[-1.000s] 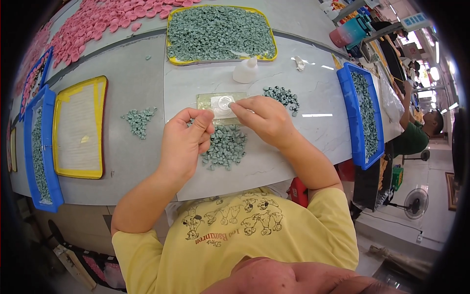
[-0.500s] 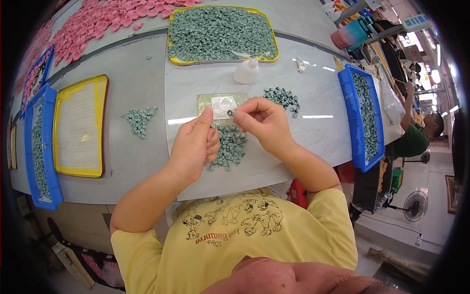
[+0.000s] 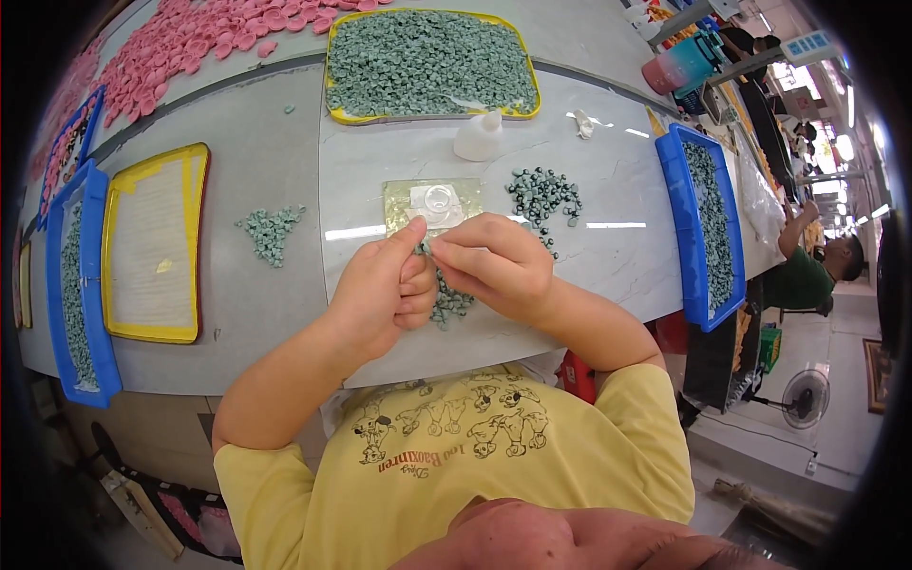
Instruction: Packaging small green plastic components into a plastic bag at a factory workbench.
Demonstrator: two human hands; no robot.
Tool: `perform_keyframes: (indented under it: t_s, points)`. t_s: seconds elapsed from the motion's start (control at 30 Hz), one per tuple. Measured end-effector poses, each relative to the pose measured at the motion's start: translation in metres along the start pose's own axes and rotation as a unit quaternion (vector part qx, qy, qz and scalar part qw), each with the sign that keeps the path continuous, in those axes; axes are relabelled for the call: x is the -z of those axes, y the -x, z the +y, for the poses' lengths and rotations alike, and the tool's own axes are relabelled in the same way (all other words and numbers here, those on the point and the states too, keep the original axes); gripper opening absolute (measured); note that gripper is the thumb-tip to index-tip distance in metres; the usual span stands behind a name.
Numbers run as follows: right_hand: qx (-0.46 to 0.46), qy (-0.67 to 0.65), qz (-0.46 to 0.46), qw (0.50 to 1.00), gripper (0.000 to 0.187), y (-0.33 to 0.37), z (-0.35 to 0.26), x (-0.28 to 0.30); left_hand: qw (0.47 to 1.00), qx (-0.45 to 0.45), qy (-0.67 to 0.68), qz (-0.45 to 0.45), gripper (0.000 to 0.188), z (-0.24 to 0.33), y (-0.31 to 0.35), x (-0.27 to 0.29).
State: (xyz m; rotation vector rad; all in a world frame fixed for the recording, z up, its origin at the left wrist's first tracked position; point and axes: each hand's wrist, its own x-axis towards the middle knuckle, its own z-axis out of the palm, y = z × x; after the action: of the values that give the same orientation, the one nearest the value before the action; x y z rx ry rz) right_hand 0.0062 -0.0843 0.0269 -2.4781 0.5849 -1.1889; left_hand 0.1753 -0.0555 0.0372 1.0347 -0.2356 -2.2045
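Both of my hands meet over the near part of the table. My left hand [image 3: 375, 290] is closed, with thumb and forefinger pinching a small green piece [image 3: 424, 246]. Against that piece press the bent fingertips of my right hand [image 3: 503, 266], also closed. Partly hidden under the hands lies a pile of similar green pieces [image 3: 450, 305]. Just beyond them is a greenish rectangular pad [image 3: 403, 195] bearing a small round clear dish [image 3: 438, 199]. To the right of the pad sits a loose heap of green pieces with shiny dark parts [image 3: 545, 193].
A white squeeze bottle [image 3: 478, 141] stands before a yellow-rimmed tray [image 3: 330, 95] full of green pieces. Blue bins [image 3: 701, 285] flank the table. On the left lie a white-lined yellow tray [image 3: 152, 247] and a small green heap [image 3: 270, 234]. Pink pieces [image 3: 204, 38] cover the far left.
My right hand has moved left and slightly nearer, bringing its fingertips against the green piece at my left hand. More of the pad and of the right-hand heap shows.
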Motion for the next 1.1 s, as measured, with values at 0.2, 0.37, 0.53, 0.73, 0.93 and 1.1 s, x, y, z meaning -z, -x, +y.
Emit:
perform_keyframes:
  t_s: [0.2,0.37,0.53,0.73,0.93,1.1]
  points:
    - [-0.007,-0.005,-0.051,0.999,0.029,-0.001,-0.003,0.0,0.998,0.04,0.027,-0.041,0.048,0.003,0.005,0.005]
    - [0.093,0.027,-0.014,0.995,0.03,-0.008,0.002,-0.005,0.999,0.017,0.021,-0.044,0.048,0.0,0.005,0.007]
    - [0.157,0.054,0.002,0.986,0.03,-0.008,0.004,-0.006,0.997,-0.071,-0.024,0.017,0.045,-0.004,0.014,-0.002]
    - [0.024,-0.038,0.035,0.998,0.031,-0.009,-0.008,-0.013,0.966,-0.217,-0.131,0.051,0.041,-0.007,0.021,-0.001]
    - [0.002,0.016,0.069,0.997,0.03,-0.01,-0.015,-0.018,0.954,-0.247,-0.166,0.037,0.04,-0.01,0.018,0.003]
    - [-0.065,-0.003,0.091,0.994,0.029,-0.004,-0.011,-0.006,0.983,-0.166,-0.07,-0.016,0.036,-0.01,0.018,-0.005]
